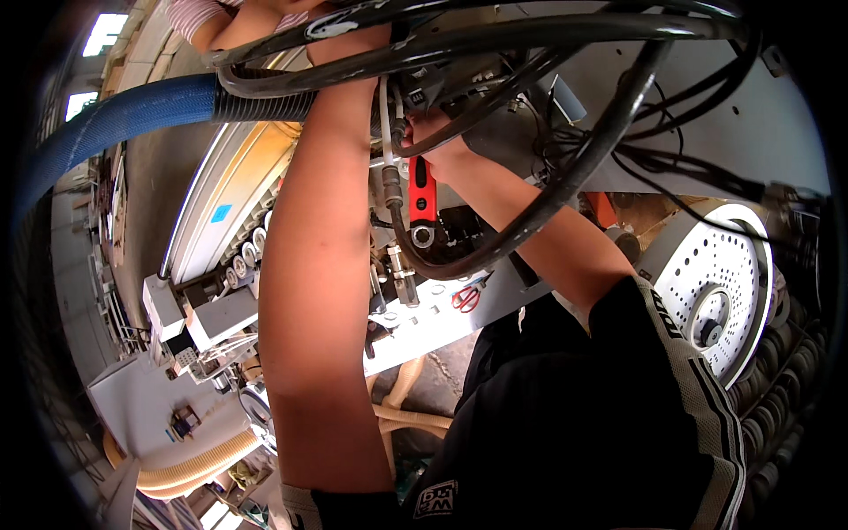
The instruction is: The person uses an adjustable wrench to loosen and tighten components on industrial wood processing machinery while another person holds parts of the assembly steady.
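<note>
My right hand [439, 146] is closed around the upper end of a red-handled wrench [422, 196], partly behind a black hose. The wrench hangs down from the fist, its metal ring end lowest. Beside it run a pale tube [386, 124] and a metal hose fitting [391, 185]. My left arm [318, 238] reaches far up past these hoses. Thick black hoses [459, 42] cross in front of its far end, so I cannot make out the left fingers or what they touch. Dark machine parts [455, 234] lie behind the wrench.
Red-handled scissors [466, 299] lie on a white surface [415, 340] below. A blue hose [132, 119] curves in from the left. At the right stands a white perforated wheel [707, 291] near loose black cables [698, 168]. Another person's arm [243, 25] shows at the top left.
</note>
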A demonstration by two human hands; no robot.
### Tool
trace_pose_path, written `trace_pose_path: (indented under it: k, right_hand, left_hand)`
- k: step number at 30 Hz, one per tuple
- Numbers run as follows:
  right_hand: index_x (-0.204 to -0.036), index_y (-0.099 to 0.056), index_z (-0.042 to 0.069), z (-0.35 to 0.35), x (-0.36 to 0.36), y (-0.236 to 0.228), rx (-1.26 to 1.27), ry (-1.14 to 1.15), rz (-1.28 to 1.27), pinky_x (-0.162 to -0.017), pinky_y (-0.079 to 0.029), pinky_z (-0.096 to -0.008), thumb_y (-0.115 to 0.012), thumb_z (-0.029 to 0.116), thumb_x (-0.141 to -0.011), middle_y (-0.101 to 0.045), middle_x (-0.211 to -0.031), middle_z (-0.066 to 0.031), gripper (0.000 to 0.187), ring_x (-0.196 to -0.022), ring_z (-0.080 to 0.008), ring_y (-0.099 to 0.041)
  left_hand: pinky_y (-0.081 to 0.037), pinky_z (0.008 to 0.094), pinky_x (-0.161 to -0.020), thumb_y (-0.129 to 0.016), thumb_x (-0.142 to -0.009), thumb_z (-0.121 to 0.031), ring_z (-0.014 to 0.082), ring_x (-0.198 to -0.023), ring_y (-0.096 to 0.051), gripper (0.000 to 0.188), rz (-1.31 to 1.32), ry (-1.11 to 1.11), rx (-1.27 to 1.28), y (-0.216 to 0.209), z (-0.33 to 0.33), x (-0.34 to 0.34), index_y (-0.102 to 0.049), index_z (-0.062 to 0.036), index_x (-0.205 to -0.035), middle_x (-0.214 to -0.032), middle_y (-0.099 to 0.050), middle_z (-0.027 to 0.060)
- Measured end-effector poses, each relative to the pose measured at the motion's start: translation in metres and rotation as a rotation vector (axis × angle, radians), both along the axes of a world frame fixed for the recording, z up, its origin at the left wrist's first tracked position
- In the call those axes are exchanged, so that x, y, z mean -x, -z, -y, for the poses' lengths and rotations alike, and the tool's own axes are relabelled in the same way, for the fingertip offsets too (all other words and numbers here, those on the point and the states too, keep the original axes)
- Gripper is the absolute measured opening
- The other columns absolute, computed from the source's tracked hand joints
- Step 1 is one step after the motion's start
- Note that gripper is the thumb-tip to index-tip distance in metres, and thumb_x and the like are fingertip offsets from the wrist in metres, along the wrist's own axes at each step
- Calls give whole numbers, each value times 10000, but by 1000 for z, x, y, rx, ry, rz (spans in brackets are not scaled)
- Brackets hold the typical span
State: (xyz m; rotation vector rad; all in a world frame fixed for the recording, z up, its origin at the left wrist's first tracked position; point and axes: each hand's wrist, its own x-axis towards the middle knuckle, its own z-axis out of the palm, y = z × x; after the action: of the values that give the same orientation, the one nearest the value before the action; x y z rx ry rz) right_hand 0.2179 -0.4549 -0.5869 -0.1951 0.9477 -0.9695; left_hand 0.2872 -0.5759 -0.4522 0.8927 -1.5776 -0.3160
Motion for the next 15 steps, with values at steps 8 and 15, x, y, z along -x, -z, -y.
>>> trace_pose_path:
  k: [8, 15]
  right_hand:
    - [-937, -598, 96, 17, 103, 12, 415, -602, -537, -520, -471, -279, -555, 397, -1042, -572, -736, 8, 322, -535, -127, -520]
    - [-873, -581, 39, 75, 146, -6, 478, -853, -712, -440, -417, -295, -504, 482, -1051, -516, -638, 6, 484, -489, -101, -483]
  left_hand:
    - [-542, 381, -881, -786, -812, -169, 307, -1052, -662, 517, 4, -27, -3, -1, 5, 6, -582, -119, -1284, -1132, -670, 118]
    - [-544, 386, -879, -789, -808, -178, 313, -1050, -666, 517, 21, -64, -8, -6, -1, 7, -587, -120, -1281, -1130, -676, 121]
